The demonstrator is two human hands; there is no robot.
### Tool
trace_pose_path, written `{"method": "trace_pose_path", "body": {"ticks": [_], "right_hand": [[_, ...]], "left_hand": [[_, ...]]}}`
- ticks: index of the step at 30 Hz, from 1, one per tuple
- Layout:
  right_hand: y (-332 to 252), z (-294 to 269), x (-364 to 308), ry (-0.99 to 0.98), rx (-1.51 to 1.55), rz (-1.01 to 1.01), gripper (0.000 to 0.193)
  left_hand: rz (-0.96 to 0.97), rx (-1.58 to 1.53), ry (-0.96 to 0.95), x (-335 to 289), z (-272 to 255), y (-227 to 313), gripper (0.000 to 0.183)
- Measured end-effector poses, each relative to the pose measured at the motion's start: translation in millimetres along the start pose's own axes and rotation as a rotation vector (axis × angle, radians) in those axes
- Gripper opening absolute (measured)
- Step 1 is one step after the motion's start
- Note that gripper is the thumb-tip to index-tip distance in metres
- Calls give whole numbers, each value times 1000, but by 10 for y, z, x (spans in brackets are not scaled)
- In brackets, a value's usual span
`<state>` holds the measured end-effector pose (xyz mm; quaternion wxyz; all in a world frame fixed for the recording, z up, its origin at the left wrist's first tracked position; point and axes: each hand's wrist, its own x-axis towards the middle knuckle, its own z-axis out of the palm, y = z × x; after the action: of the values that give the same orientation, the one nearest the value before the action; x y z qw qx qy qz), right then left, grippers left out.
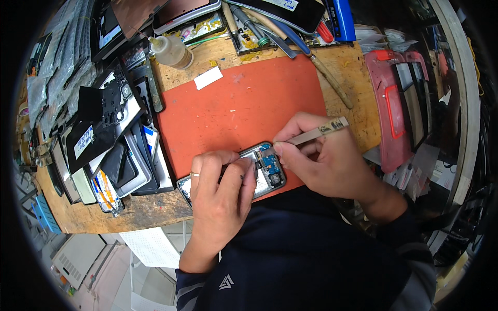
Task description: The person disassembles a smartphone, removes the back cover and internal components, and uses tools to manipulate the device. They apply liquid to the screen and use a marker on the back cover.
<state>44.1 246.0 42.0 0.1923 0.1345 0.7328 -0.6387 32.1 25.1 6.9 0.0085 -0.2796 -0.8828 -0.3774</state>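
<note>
An opened phone, its blue circuit board and silvery inner plate bare, lies at the near edge of an orange-red work mat. Over its left part my left hand is curled, fingers bent and closed on the phone; a ring shows on one finger. My right hand pinches a thin flat metal tool between thumb and fingers. This tool has a pale, marked upper end, and its lower tip reaches the board near the phone's top. The left fingertips partly hide the middle of the phone.
Piled phones and phone parts flank the mat on the left. Beyond it stand a clear dropper bottle and a white card, with several hand tools at the back. A wooden-handled tool and a pink-red case lie to the right.
</note>
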Motion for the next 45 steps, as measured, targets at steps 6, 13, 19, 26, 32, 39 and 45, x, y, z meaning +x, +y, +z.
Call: {"method": "trace_pose_path", "body": {"ticks": [6,13,19,26,32,39,45], "right_hand": [[-13,-61,74,-8,80,-15,8],[-34,-72,90,-53,37,17,7],[-80,-19,60,-13,-20,25,5],[-25,-26,107,12,-11,-35,9],[31,-136,241,-79,170,61,7],[41,-134,361,-160,160,22,6],[25,-43,326,-101,210,48,5]], "left_hand": [[-5,0,-4,1,-10,10,21],[1,-3,-2,2,-6,4,21],[1,-2,-1,0,-2,-4,21],[-4,4,-3,-1,-5,9,21],[1,9,6,1,6,5,22],[-3,27,4,-6,15,5,23],[-2,4,2,-11,9,6,23]]}}
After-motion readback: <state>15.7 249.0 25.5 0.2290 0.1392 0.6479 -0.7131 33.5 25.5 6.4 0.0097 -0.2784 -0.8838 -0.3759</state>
